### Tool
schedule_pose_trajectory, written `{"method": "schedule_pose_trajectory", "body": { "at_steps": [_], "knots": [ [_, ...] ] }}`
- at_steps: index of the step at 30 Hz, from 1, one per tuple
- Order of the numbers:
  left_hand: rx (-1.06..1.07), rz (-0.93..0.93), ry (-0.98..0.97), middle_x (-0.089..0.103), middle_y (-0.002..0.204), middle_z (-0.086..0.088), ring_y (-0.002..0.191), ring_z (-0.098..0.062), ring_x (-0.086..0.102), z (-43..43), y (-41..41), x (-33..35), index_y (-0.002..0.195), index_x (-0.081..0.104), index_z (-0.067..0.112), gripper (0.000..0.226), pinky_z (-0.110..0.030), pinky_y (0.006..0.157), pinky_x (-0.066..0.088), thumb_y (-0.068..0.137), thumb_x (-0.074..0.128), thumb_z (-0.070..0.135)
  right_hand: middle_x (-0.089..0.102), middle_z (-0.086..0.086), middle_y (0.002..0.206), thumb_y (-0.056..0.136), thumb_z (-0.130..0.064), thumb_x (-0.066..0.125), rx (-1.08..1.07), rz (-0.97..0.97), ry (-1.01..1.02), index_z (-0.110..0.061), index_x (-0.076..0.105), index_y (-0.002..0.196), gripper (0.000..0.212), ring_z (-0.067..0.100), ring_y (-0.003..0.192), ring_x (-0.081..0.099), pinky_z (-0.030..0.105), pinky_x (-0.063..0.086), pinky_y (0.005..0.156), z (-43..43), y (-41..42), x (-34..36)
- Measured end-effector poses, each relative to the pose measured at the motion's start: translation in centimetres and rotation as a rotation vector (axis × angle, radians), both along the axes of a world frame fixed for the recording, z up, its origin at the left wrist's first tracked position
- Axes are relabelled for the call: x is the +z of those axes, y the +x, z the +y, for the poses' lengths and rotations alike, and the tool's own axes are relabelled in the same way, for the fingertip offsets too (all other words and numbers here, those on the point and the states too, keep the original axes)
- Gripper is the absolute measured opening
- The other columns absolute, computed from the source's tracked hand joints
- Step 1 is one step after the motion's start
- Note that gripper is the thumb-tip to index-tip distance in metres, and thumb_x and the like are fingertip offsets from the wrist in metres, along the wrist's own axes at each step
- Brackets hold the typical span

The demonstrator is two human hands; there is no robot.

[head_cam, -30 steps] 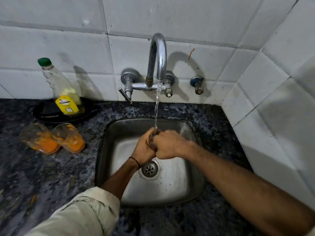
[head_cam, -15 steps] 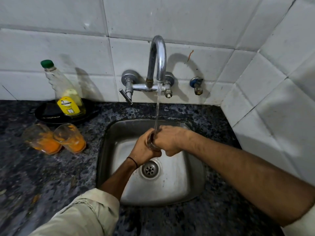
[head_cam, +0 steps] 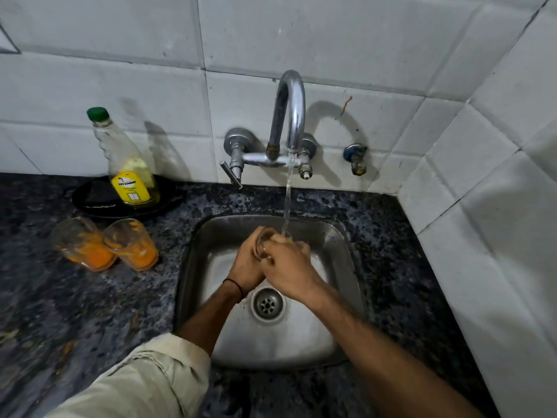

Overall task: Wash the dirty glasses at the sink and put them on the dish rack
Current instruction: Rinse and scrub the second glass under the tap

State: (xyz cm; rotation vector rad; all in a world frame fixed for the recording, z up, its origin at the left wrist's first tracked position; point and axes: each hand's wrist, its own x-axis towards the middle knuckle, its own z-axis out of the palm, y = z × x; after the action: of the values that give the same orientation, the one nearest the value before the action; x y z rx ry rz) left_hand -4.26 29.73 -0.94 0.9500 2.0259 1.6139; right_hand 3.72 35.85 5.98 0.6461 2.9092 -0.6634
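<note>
While water runs, the left hand (head_cam: pixel 245 263) grips the glass (head_cam: pixel 265 242), now tipped mouth-up into the stream; the right hand (head_cam: pixel 289 267) clasps it too. Rinsing continues; two dirty glasses (head_cam: pixel 105 244) wait left.

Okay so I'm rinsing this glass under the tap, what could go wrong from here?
The wet glass, gripped by the left hand and right hand, could slip and crack against the steel sink. The two dirty glasses stand touching near the sink's edge, where an elbow might knock them over.
</note>
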Motion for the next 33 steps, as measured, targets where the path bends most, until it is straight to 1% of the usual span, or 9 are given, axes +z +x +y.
{"method": "schedule_pose_trajectory", "body": {
  "at_steps": [3, 6, 9, 13, 17, 20, 25, 28, 33],
  "knots": [
    [-0.043, -0.138, 0.097, 0.053, 0.087, -0.011, 0.071, 0.004, 0.055, 0.1, 0.6, 1.3, 0.108, 0.050, -0.010, 0.019, -0.009, 0.072, 0.047, 0.092, 0.043, -0.020, 0.064, 0.000, 0.112, 0.098, -0.039, 0.047, 0.087, 0.008, 0.071, -0.024, 0.067, 0.102, 0.025, 0.018, 0.109, 0.056, 0.043, 0.031, 0.106, 1.4, 0.4, 0.8],
    [-0.063, -0.206, 0.084, 0.057, 0.089, -0.001, 0.075, 0.011, 0.061, 0.1, 1.5, 1.8, 0.111, 0.048, -0.010, 0.027, -0.009, 0.069, 0.049, 0.087, 0.054, -0.020, 0.068, 0.005, 0.101, 0.096, -0.056, 0.050, 0.129, -0.093, 0.002, -0.026, 0.066, 0.090, 0.035, 0.023, 0.095, 0.064, 0.034, 0.047, 0.082, 2.4, -0.4, 1.9],
    [-0.121, -0.203, -0.026, 0.057, 0.093, 0.006, 0.082, 0.007, 0.061, -0.7, 2.3, 2.0, 0.116, 0.044, 0.000, 0.047, -0.008, 0.070, 0.048, 0.078, 0.068, -0.017, 0.062, 0.003, 0.077, 0.095, -0.059, 0.051, 0.165, -0.127, 0.010, -0.026, 0.050, 0.068, 0.043, 0.023, 0.076, 0.059, 0.036, 0.051, 0.078, 3.3, -0.9, 2.5],
    [-0.327, -0.436, -0.070, 0.067, 0.115, -0.002, 0.106, -0.012, 0.066, -3.0, 0.8, 2.0, 0.130, 0.047, 0.017, 0.063, -0.021, 0.079, 0.055, 0.077, 0.079, 0.002, 0.066, 0.005, 0.069, 0.099, -0.051, 0.049, 0.188, -0.041, 0.008, -0.022, 0.057, 0.063, 0.047, 0.021, 0.065, 0.060, 0.038, 0.051, 0.069, 3.9, -0.6, 3.1],
    [-0.424, -0.510, -0.338, 0.067, 0.118, -0.007, 0.105, -0.024, 0.067, -3.9, -5.0, 2.4, 0.123, 0.056, 0.018, 0.040, -0.032, 0.077, 0.055, 0.087, 0.070, 0.005, 0.065, 0.005, 0.063, 0.102, -0.046, 0.044, 0.217, 0.066, 0.087, -0.018, 0.059, 0.063, 0.051, 0.020, 0.060, 0.059, 0.034, 0.046, 0.066, 4.0, -1.1, 4.4],
    [-0.083, -0.535, -0.262, 0.061, 0.097, -0.015, 0.077, -0.019, 0.059, -2.4, -7.8, 3.6, 0.101, 0.056, 0.012, 0.006, -0.030, 0.064, 0.050, 0.100, 0.053, 0.017, 0.065, 0.013, 0.064, 0.102, -0.043, 0.045, 0.228, 0.157, 0.152, -0.024, 0.043, 0.053, 0.053, 0.028, 0.063, 0.060, 0.039, 0.049, 0.070, 4.1, -1.3, 5.4],
    [0.250, -0.202, -0.144, 0.063, 0.071, -0.008, 0.063, -0.027, 0.062, 1.6, -10.1, 6.3, 0.095, 0.059, 0.000, 0.041, -0.040, 0.065, 0.056, 0.092, 0.059, 0.041, 0.066, 0.009, 0.063, 0.102, -0.043, 0.045, 0.177, 0.208, 0.202, -0.015, 0.054, 0.058, 0.053, 0.025, 0.064, 0.062, 0.043, 0.051, 0.078, 3.8, -1.5, 6.1],
    [0.433, 0.260, -0.423, 0.068, 0.099, -0.024, 0.095, -0.044, 0.064, 2.4, -9.2, 7.0, 0.107, 0.061, -0.002, 0.031, -0.047, 0.081, 0.052, 0.099, 0.051, 0.026, 0.070, 0.006, 0.066, 0.102, -0.043, 0.046, 0.117, 0.237, 0.139, -0.019, 0.054, 0.056, 0.052, 0.022, 0.067, 0.064, 0.041, 0.052, 0.078, 3.9, -1.3, 6.4],
    [0.358, 0.504, -0.615, 0.065, 0.108, -0.026, 0.102, -0.047, 0.061, 2.1, -8.5, 8.2, 0.114, 0.052, -0.004, 0.023, -0.050, 0.082, 0.049, 0.098, 0.042, 0.009, 0.068, -0.002, 0.053, 0.099, -0.042, 0.050, -0.017, 0.329, 0.004, -0.009, 0.067, 0.055, 0.057, 0.011, 0.054, 0.065, 0.035, 0.056, 0.075, 3.5, -1.1, 6.3]
  ]
}}
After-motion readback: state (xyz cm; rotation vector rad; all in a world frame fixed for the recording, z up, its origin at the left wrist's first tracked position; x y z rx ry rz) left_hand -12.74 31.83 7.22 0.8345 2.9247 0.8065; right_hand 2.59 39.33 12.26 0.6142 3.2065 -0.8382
